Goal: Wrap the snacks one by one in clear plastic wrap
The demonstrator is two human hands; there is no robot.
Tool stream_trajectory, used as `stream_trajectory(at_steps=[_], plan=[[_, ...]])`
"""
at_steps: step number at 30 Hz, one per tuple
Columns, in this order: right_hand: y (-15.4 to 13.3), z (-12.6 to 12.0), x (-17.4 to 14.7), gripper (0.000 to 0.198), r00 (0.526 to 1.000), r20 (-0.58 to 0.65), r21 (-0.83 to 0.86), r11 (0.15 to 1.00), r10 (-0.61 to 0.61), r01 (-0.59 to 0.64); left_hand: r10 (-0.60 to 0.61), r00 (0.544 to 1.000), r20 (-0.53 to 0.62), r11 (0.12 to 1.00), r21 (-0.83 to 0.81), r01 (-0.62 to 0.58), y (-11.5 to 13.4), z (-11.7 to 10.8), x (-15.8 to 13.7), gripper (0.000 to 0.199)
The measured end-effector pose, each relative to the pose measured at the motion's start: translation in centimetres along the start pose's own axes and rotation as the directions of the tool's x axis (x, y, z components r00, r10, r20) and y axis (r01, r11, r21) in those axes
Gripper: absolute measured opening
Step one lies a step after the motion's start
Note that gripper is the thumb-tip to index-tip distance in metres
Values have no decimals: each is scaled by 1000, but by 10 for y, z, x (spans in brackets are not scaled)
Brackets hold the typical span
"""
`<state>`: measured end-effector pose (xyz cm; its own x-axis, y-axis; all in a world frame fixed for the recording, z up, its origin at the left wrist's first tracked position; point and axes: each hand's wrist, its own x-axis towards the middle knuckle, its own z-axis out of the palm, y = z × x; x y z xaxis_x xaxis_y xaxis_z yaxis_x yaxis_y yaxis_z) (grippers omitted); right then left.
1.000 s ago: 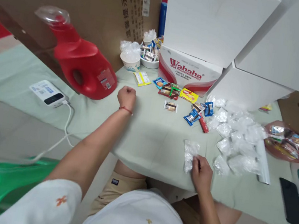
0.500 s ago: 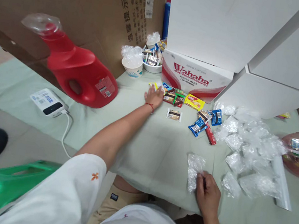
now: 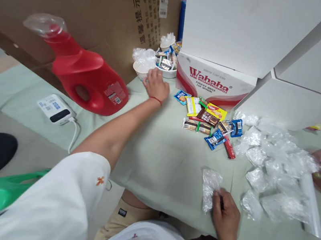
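Note:
My left hand point(image 3: 156, 85) is reached out to the back of the table, fingers apart, in front of a paper cup point(image 3: 142, 71) stuffed with clear plastic and a white bowl point(image 3: 169, 73) of wrapped snacks. Whether its fingertips touch the cup is unclear. Between thumb and fingers, my right hand point(image 3: 226, 215) pinches a small crinkled clear plastic bag point(image 3: 210, 186) near the front edge. Several wrapped snacks lie grouped in the middle, among them a yellow packet point(image 3: 216, 111), a brown cocoa packet point(image 3: 208, 117), a blue packet point(image 3: 215, 139) and a red stick packet point(image 3: 229, 148).
A white-and-red water carton point(image 3: 212, 81) backs the snacks. Several clear plastic bags point(image 3: 275, 166) are heaped at right beside a plastic roll point(image 3: 313, 205). On the left stand a red jug point(image 3: 88, 76) and a white device point(image 3: 55, 109) with a cable. Brown cardboard point(image 3: 106, 2) rises behind.
My left hand has moved off the snacks, leftward and back to the cup and bowl. The snacks have shifted right into a tighter group. My right hand still holds the bag.

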<state>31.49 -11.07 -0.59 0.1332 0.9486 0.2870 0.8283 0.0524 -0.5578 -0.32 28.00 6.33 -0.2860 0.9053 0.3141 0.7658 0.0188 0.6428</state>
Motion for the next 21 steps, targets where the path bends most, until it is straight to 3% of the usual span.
stream_trajectory(at_steps=[3, 6, 9, 11, 15, 18, 20, 21], plan=[[0, 0, 1, 26, 1000, 0, 0, 1000, 2, -2, -93, 995, 46, 995, -17, 94, -36, -20, 38, 55], [1, 1, 1, 28, 1000, 2, 3, 1000, 16, -16, -128, 986, 106, 990, -39, 133, -51, -30, 49, 38], [3, 2, 0, 27, 999, -1, 15, 999, 33, -33, -86, 992, 90, 987, -125, 97, -48, -31, 34, 26], [3, 2, 0, 27, 999, -2, 25, 999, 39, -39, -44, 997, 69, 979, -195, 57, -38, -29, 10, 19], [-1, 4, 2, 28, 999, -8, 49, 998, 39, -39, 63, 994, 85, 959, -280, -36, 4, -24, -68, 12], [-2, 5, 3, 28, 999, -16, 57, 998, 40, -39, 257, 956, 143, 868, -469, -164, 60, -14, -126, 13], [-3, 6, 3, 28, 999, -28, 63, 997, 47, -45, 324, 916, 235, 744, -662, -93, 109, 4, -153, 14], [-3, 6, 3, 28, 998, -32, 68, 997, 50, -48, 323, 897, 303, 663, -748, 14, 135, 16, -162, 16]])
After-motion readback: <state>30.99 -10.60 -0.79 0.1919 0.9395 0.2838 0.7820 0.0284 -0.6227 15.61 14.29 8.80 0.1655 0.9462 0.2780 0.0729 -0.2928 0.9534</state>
